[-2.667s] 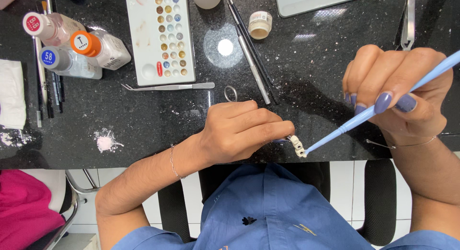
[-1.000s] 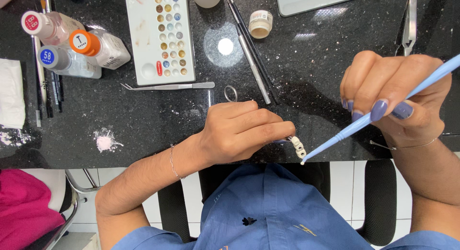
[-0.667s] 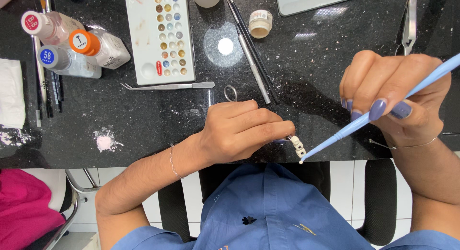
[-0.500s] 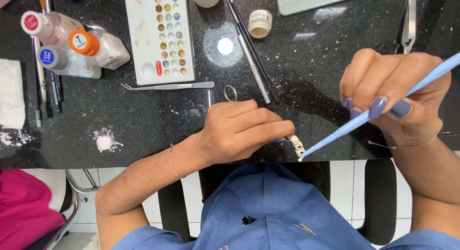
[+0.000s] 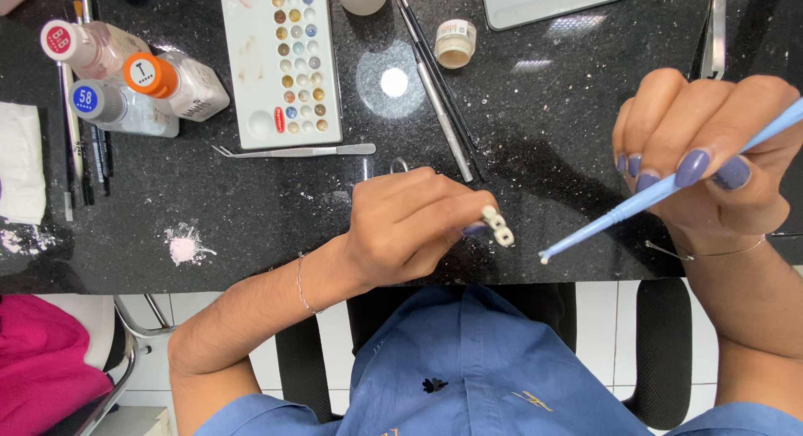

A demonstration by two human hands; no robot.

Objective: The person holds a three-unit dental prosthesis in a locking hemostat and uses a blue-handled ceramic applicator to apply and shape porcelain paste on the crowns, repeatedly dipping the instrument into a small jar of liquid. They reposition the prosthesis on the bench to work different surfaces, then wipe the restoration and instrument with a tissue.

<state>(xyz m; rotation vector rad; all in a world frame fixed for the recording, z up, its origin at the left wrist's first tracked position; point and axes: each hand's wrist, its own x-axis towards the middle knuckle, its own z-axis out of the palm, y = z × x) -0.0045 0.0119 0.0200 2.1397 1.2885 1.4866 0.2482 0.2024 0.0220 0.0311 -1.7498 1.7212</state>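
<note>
On the left of the black tabletop (image 5: 209, 210) stand three capped bottles (image 5: 138, 81), with a smear of pink powder (image 5: 184, 248) near the front edge and a white palette of small colour wells (image 5: 280, 64) beside them; metal tweezers (image 5: 297, 151) lie just below the palette. The left hand (image 5: 410, 223) rests near the tabletop's front edge, its fingers pressed together and pinching a small whitish tooth piece (image 5: 498, 227) that juts out to the right of the fingertips. The right hand (image 5: 707, 173) is raised, its fingers closed in a pen grip on a light blue brush (image 5: 661, 193) whose pale tip (image 5: 544, 257) sits just beside the piece, not touching it. In my judgement the work is the laying of material on the piece, and it calls for a steady, braced left hand, the working face turned toward the brush, and light touches of the tip alone. A small open jar (image 5: 456, 43) stands well behind.
</note>
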